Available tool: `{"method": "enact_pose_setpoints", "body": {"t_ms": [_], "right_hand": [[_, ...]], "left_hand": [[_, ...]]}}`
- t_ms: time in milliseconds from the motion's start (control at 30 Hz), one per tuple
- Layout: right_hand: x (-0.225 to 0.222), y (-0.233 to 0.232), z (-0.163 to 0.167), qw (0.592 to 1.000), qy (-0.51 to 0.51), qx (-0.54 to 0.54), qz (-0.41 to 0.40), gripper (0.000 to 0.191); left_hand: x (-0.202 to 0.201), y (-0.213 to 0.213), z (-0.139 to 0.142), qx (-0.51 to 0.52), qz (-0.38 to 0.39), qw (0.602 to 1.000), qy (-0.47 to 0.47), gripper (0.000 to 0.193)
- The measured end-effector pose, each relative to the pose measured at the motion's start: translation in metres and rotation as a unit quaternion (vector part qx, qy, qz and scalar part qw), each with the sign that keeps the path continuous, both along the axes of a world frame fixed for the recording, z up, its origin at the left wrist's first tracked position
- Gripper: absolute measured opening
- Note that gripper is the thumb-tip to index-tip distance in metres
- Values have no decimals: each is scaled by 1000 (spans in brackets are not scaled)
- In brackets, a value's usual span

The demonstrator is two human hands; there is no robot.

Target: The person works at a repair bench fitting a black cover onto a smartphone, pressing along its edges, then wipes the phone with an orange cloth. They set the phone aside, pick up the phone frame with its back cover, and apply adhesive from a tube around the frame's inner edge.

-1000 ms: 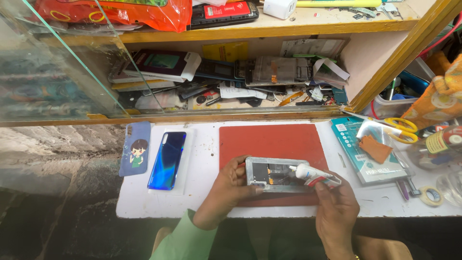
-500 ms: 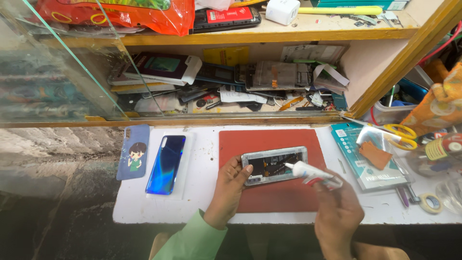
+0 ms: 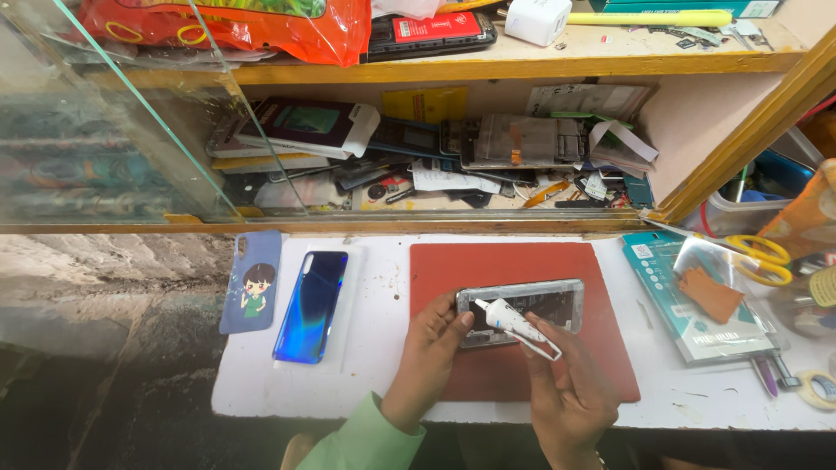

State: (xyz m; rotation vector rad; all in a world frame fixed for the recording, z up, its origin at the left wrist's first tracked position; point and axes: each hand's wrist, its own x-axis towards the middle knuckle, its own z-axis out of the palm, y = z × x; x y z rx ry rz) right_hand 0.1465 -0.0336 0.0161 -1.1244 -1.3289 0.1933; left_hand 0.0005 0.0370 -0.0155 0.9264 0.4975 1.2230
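We see the opened phone (image 3: 522, 309) lying flat on the red mat (image 3: 514, 270), which sits on the white table (image 3: 383, 305) near the middle of the scene. The left hand (image 3: 431, 352) rests at the phone's left end, its fingers closed against that edge and steadying it. The right hand (image 3: 566, 387) comes in from the near right, with its fingers pinched together around a small white glue tube (image 3: 514, 320); the tube lies slanted across the phone, its tip pointing left toward the left hand's fingertips. To the left of the mat a glossy blue back cover (image 3: 311, 305) lies on the table, and just beside it, further left, a pale blue phone case with a cartoon figure (image 3: 251, 280). On the far right yellow-handled scissors (image 3: 762, 258) rest near a teal packet (image 3: 688, 296).
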Motion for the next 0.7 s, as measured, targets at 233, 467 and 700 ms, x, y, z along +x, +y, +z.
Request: {"method": "enact_pose_setpoints", "body": {"t_ms": [233, 467, 700], "right_hand": [[-1, 0, -5, 995, 94, -14, 17, 26], [-1, -1, -3, 997, 77, -16, 16, 26], [-4, 4, -1, 1000, 22, -6, 16, 28]], "left_hand": [[-1, -1, -1, -19, 6, 999, 25, 38], [1, -1, -1, -9, 8, 1000, 26, 37], [1, 0, -2, 9, -3, 1000, 8, 37]]}}
